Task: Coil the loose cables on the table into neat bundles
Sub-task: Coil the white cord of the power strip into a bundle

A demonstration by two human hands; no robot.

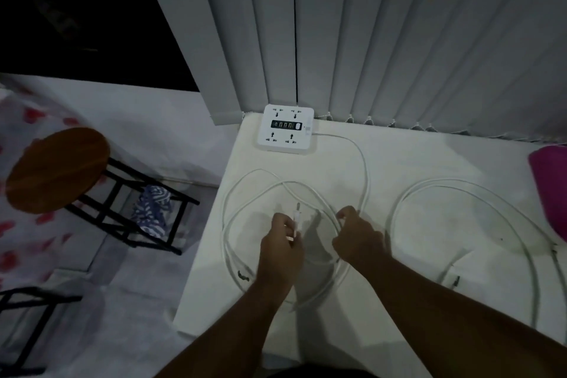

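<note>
A white cable (245,190) lies in loose overlapping loops on the white table (399,163), left of centre. My left hand (280,250) pinches the cable's white plug end (297,218), which points up and away from me. My right hand (357,238) has its fingers curled down onto the strands at the loop's right side; whether it grips them I cannot tell. A second white cable (429,186) lies in a wide loop on the right of the table, untouched. A lead runs from the power strip down toward the hands.
A white power strip (286,127) sits at the table's back edge under vertical blinds (368,40). A magenta object (550,181) lies at the right edge. Left of the table stands a wooden stool (56,169) with cloth on its frame.
</note>
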